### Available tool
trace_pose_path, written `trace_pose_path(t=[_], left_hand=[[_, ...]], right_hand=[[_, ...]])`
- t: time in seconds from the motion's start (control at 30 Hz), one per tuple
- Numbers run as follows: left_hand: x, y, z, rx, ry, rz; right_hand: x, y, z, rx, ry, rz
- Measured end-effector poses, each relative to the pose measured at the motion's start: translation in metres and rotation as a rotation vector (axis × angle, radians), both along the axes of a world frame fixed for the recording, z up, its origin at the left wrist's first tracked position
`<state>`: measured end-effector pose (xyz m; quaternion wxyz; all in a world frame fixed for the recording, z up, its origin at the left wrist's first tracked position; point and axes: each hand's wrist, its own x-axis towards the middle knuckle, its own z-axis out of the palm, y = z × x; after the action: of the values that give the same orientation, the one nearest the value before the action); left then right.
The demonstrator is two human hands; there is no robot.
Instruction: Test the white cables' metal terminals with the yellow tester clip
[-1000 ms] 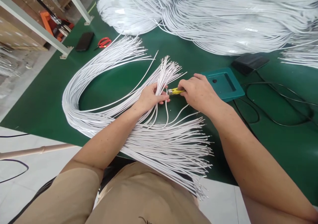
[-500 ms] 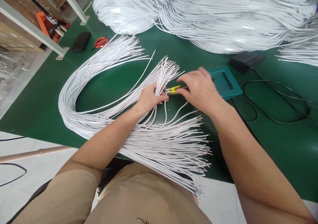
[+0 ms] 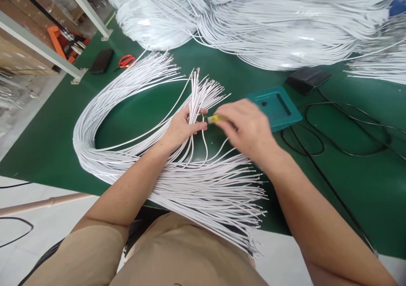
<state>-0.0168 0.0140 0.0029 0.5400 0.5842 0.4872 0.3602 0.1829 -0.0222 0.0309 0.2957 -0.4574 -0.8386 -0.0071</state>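
My left hand (image 3: 184, 127) is closed around a small bunch of white cables (image 3: 196, 92), whose ends stand up above the fingers. Just right of it, my right hand (image 3: 244, 121) pinches a small yellow tool (image 3: 214, 119) with a pale end, blurred by motion. The tool's end is close to the left fingertips, by one single cable (image 3: 204, 144) that curves down from there. Whether it touches that cable I cannot tell. A larger loop of white cables (image 3: 85, 138) lies under my left forearm, its loose ends fanned out below my hands.
Large heaps of white cable (image 3: 279, 28) fill the back of the green table (image 3: 47, 142). A teal tray (image 3: 293, 116), a black box (image 3: 307, 80) and black cords (image 3: 330, 180) lie right. Red-handled scissors (image 3: 127, 61) and a black flat object (image 3: 102, 61) lie back left.
Both hands and the yellow tool have shifted slightly left in view. The held cables now stand more upright, apart from the bunch behind. The camera view has also shifted a little.
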Motion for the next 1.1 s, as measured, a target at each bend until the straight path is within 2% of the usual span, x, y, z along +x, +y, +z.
trace_pose_path(t=[0.07,0.1,0.17,0.23,0.33,0.4,0.47,0.53,0.6,0.7,0.8,0.93,1.03,1.1], left_hand=[[0.001,-0.001,0.001,0.036,-0.048,-0.008],[0.001,-0.002,0.002,0.036,-0.072,-0.009],[0.002,-0.004,0.005,0.003,-0.105,-0.009],[0.002,-0.005,0.009,-0.035,-0.124,-0.004],[0.000,-0.005,0.014,-0.125,-0.177,0.009],[0.000,-0.004,0.017,-0.218,-0.228,0.011],[-0.001,-0.004,0.018,-0.277,-0.285,0.004],[0.000,-0.005,0.019,-0.301,-0.339,-0.030],[0.001,-0.007,0.020,-0.304,-0.368,-0.093],[0.002,-0.011,0.019,-0.288,-0.349,-0.187],[0.002,-0.012,0.018,-0.290,-0.349,-0.213],[-0.002,-0.005,0.020,-0.323,-0.446,-0.093],[-0.009,0.004,0.023,-0.272,-0.469,0.094],[-0.012,0.008,0.024,-0.200,-0.491,0.217]], right_hand=[[-0.020,-0.013,0.002,-0.103,-0.059,0.291],[-0.029,-0.018,0.002,-0.125,-0.118,0.368],[-0.044,-0.028,-0.001,-0.157,-0.253,0.432],[-0.053,-0.034,-0.003,-0.229,-0.358,0.413],[-0.056,-0.037,0.002,-0.506,-0.407,0.308],[-0.053,-0.034,0.008,-0.704,-0.324,0.182],[-0.048,-0.028,0.012,-0.818,-0.105,0.055],[-0.044,-0.021,0.011,-0.862,0.165,-0.015],[-0.042,-0.016,0.008,-0.870,0.348,-0.035],[-0.043,-0.014,0.004,-0.855,0.400,-0.061],[-0.046,-0.016,0.005,-0.848,0.367,-0.090],[-0.042,-0.016,0.007,-0.966,0.391,-0.041],[-0.037,-0.016,0.007,-1.121,0.434,0.066],[-0.035,-0.016,0.006,-1.149,0.478,0.091]])
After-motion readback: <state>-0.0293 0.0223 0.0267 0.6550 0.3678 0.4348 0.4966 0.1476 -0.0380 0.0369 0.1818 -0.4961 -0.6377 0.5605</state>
